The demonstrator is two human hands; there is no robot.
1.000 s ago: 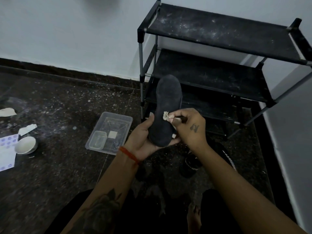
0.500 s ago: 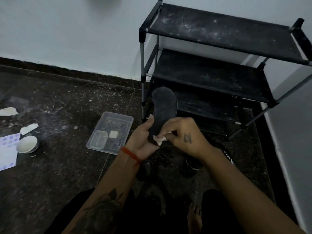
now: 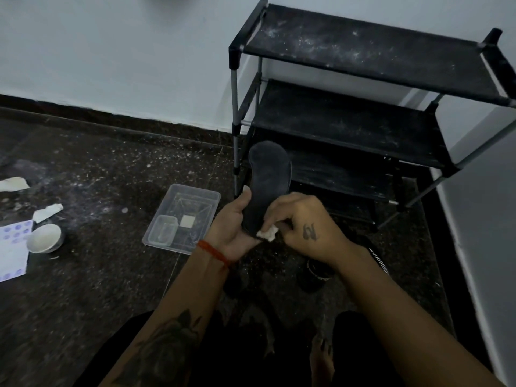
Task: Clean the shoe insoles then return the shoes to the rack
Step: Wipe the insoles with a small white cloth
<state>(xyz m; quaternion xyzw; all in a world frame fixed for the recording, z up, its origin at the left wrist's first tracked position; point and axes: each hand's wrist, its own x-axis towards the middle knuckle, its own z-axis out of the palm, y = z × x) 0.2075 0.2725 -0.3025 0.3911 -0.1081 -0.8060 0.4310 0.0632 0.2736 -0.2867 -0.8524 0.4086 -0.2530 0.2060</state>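
Observation:
My left hand (image 3: 233,223) holds a dark insole (image 3: 268,177) upright by its lower end, thumb along its left edge. A small white wad of tissue (image 3: 267,234) is pinched in my right hand (image 3: 304,227) and pressed against the insole's bottom end. Beneath my right wrist a black shoe (image 3: 317,275) with white markings lies on the dark floor, largely hidden. The black shoe rack (image 3: 363,51) stands behind the insole, its dusty shelves bare.
A clear plastic tray (image 3: 195,196) with a small tub inside lies left of my hands. A white bowl (image 3: 44,238), a patterned sheet (image 3: 12,247) and paper scraps (image 3: 46,212) sit at the far left. The wall runs close on the right.
My right hand has wiped the tissue down the insole from its middle to its bottom end. The insole has dropped a little lower and tilted back.

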